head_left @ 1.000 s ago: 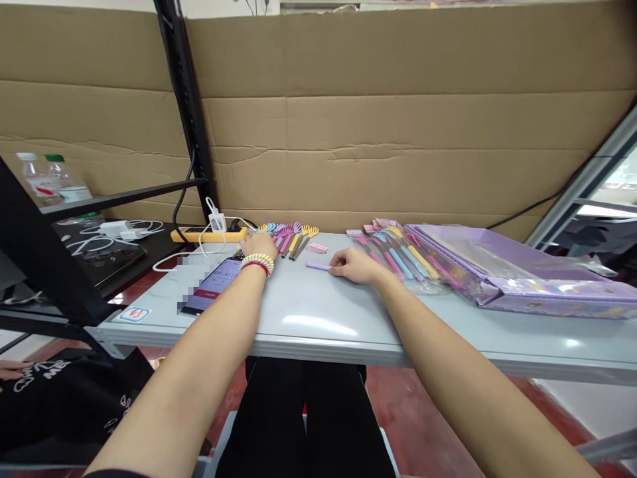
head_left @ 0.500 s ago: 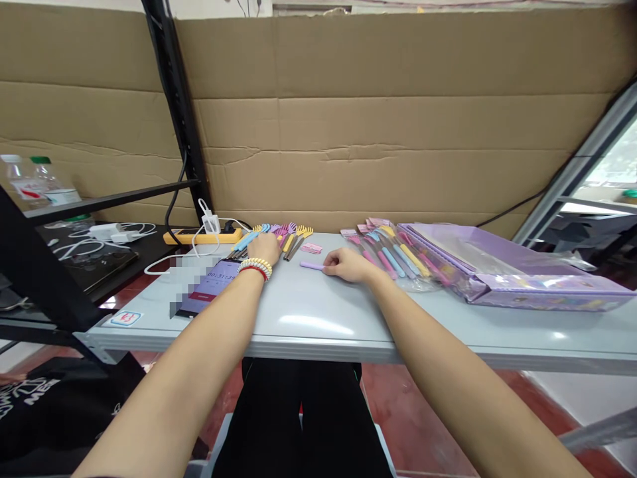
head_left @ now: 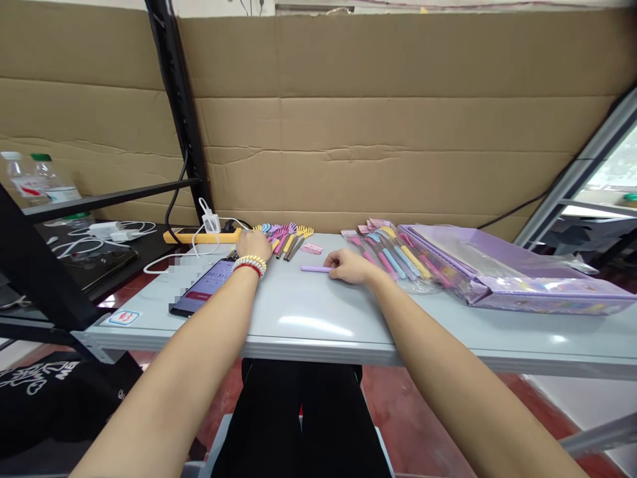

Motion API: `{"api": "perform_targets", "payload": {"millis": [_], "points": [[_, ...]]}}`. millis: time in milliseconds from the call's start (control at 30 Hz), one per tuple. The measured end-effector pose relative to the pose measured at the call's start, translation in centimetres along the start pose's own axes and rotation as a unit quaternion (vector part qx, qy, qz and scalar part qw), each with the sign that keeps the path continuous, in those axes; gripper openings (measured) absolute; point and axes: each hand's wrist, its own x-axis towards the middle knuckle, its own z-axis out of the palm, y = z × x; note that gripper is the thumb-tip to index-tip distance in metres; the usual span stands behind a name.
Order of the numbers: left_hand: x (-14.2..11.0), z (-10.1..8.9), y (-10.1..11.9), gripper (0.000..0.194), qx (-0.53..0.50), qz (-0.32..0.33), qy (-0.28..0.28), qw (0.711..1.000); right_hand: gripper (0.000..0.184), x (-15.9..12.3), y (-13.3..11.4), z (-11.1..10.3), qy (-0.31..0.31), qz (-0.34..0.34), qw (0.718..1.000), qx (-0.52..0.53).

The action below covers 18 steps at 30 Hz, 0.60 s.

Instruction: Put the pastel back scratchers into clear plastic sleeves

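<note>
From here I see the purple stick [head_left: 313,269] just below the frame's centre, flat on the surface [head_left: 308,309], its long axis running left-right. My right hand [head_left: 351,267] is nearer, fingers closed on its right end, the rest pointing leftward. My left hand [head_left: 255,245], left of centre, is beside the small forks [head_left: 297,244]; I cannot tell its grip.

Chunky yellow-white bracelet [head_left: 251,261], thin red band [head_left: 255,269], black trousers [head_left: 273,418].

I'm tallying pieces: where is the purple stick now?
In the head view, the purple stick lies near the middle, its right end held by the right hand, just below the small pink card.
</note>
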Motion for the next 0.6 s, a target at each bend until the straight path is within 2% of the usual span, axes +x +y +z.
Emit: {"api": "perform_targets", "payload": {"millis": [233, 433, 533, 600], "points": [[0.2, -0.2, 0.0, 0.044, -0.003, -0.041, -0.05, 0.998, 0.023, 0.0, -0.2, 0.0, 0.003, 0.005, 1.0, 0.012], [1.0, -0.1, -0.8, 0.042, -0.01, -0.048, -0.09, 0.995, 0.022, -0.1, -0.3, 0.0, 0.005, 0.006, 1.0, 0.009], [1.0, 0.0, -0.8, 0.04, -0.012, -0.048, -0.075, 0.996, 0.021, -0.1, -0.3, 0.0, 0.001, 0.007, 1.0, 0.007], [0.7, -0.1, -0.6, 0.041, -0.011, -0.042, -0.033, 0.999, 0.021, -0.1, -0.3, 0.0, 0.0, 0.005, 1.0, 0.008]]}}
